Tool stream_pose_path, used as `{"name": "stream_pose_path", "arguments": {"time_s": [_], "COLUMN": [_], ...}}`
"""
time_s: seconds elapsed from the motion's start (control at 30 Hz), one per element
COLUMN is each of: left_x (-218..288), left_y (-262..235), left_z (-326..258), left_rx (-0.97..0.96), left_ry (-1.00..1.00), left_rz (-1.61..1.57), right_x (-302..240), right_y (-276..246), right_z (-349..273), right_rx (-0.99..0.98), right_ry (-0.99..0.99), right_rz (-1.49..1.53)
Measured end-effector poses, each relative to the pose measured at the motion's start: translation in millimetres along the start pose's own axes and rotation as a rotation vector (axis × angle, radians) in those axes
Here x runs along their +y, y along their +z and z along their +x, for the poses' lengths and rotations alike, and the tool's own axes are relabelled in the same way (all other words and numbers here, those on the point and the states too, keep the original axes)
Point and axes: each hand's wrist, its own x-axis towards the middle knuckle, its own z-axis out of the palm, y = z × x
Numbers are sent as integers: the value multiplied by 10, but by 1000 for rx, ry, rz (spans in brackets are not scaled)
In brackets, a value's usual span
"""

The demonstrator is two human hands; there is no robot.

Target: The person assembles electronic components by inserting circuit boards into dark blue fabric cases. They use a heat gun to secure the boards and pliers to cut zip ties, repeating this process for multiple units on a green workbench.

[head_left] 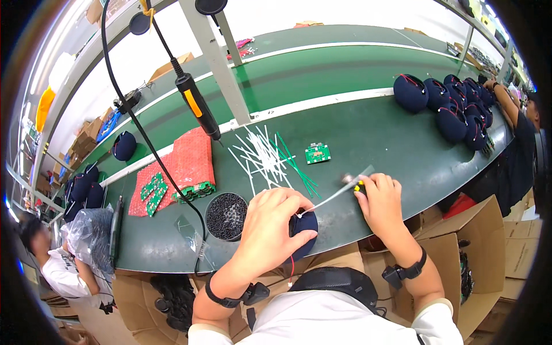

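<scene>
My left hand is closed around a dark blue rounded shell near the table's front edge, its thumb and fingers over the top. A thin red wire hangs from the shell's lower side. From the shell's opening a thin white strip runs up to the right. It reaches the fingers of my right hand, which are closed on a small thing with yellow parts. Its far end is blurred, so its kind is unclear. Whether those fingers also grip the strip is hidden.
Beyond my hands lie loose white strips, green strips and a green circuit board. Left are a bowl of small black parts and red bubble wrap. A power screwdriver hangs above. More shells stand far right.
</scene>
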Motion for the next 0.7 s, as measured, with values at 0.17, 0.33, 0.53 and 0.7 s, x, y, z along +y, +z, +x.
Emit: {"name": "stream_pose_path", "arguments": {"time_s": [0.17,0.33,0.53,0.7], "left_x": [-33,-51,-55,-65], "left_y": [-6,17,22,22], "left_z": [-35,-34,-44,-40], "left_rx": [23,35,53,45], "left_ry": [-28,4,30,25], "left_rz": [-51,-72,-64,-70], "right_x": [-461,-638,-694,-709], "right_y": [-559,-350,-287,-255], "right_z": [-174,-183,-94,-51], "right_rx": [-162,-167,-157,-153], "right_ry": [-16,-84,-93,-118], "right_rz": [623,778,815,830]}}
